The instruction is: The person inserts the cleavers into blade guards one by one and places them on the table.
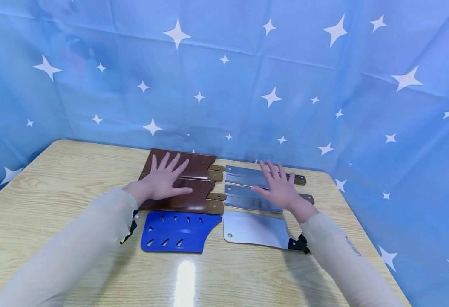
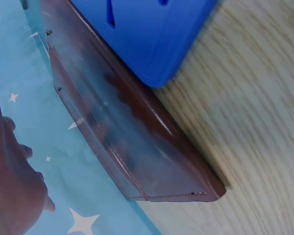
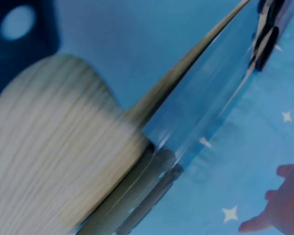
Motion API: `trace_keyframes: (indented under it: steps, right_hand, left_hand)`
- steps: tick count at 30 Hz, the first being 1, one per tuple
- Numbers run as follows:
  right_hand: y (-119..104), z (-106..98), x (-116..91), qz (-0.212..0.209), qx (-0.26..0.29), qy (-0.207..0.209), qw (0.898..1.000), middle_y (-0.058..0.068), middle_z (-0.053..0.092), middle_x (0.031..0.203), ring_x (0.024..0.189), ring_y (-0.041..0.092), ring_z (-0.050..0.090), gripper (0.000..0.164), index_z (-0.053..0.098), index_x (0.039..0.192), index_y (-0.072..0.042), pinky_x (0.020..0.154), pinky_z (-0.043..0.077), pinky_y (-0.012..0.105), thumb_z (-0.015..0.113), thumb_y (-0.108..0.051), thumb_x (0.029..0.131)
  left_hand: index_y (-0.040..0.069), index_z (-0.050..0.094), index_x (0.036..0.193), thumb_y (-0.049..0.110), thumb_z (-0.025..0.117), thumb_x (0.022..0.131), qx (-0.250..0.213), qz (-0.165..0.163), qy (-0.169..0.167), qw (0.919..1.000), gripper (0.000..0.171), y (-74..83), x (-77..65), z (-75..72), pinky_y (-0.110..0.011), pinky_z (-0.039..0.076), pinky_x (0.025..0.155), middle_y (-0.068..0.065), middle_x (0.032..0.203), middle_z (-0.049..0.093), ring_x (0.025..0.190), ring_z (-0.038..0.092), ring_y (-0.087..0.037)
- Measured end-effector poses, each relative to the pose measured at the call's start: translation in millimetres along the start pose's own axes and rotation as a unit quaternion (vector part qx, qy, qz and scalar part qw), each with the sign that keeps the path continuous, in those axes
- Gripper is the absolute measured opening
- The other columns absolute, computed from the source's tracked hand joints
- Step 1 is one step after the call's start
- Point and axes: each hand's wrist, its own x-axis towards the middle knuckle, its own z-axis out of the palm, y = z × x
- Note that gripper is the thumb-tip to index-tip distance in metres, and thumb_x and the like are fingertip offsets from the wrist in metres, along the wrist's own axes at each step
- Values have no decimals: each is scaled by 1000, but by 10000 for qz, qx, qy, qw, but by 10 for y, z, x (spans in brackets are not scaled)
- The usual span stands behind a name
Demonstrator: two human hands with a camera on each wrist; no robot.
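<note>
My left hand (image 1: 161, 181) is spread, fingers straight, above two brown leather blade sheaths: a back one (image 1: 197, 164) and a nearer one (image 1: 199, 198), both with strap tabs on the right. In the left wrist view a gap shows between the hand (image 2: 14, 181) and the leather. Fingers spread, my right hand (image 1: 280, 187) hovers over two dark-handled cleavers, one at the back (image 1: 241, 174) and one in the middle (image 1: 241, 198), partly covering them. Nearest me lie a blue slotted blade guard (image 1: 174, 232) and a wider cleaver (image 1: 255, 229), its black handle partly hidden by my right sleeve.
The pieces lie in two columns on a light wood table (image 1: 94, 179), guards left and cleavers right. A blue curtain (image 1: 224, 85) with white stars hangs directly behind the table and along its right side. Light glares on the tabletop in front.
</note>
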Motion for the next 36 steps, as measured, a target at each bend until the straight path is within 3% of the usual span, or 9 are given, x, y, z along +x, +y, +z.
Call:
trace_keyframes:
  steps: [9, 15, 22, 31, 36]
  right_hand:
    - [173, 59, -120, -72, -47, -51, 9999, 17, 5, 157, 142, 45, -2, 87, 3, 151, -20, 103, -3, 73, 44, -63, 88]
    - [273, 56, -253, -197, 22, -31, 9998, 18, 11, 155, 141, 46, 5, 84, 6, 151, -17, 103, 2, 73, 45, -59, 90]
    - [409, 40, -441, -278, 98, -61, 9995, 20, 15, 154, 139, 47, 9, 86, 10, 151, -13, 104, 5, 71, 49, -57, 88]
    - [610, 53, -590, -678, 446, 63, 9967, 24, 19, 151, 135, 49, 16, 95, 7, 151, -14, 106, 12, 66, 63, -48, 82]
    - [684, 36, -651, -700, 858, -55, 9938, 24, 21, 150, 133, 48, 21, 97, 12, 151, -15, 100, 25, 65, 69, -45, 79]
  left_hand:
    - [15, 16, 150, 65, 50, 83, 94, 52, -43, 9999, 90, -51, -87, 42, -70, -9, 105, -18, 156, 14, 142, 0, -46]
    - [16, 20, 149, 67, 54, 78, 240, 282, 29, 9993, 94, -105, -217, 95, -71, -5, 105, -16, 153, 24, 142, 6, -46]
    - [14, 25, 148, 63, 64, 73, 61, 543, 28, 9985, 98, -158, -386, 98, -69, -2, 106, -16, 151, 28, 140, 12, -46]
    - [9, 30, 145, 62, 68, 69, -141, 878, -15, 9960, 100, -253, -614, 97, -65, 20, 105, -17, 146, 35, 135, 26, -43]
    - [9, 33, 144, 65, 69, 67, -113, 993, -20, 9950, 102, -284, -702, 121, -58, 35, 99, -16, 139, 42, 126, 38, -37]
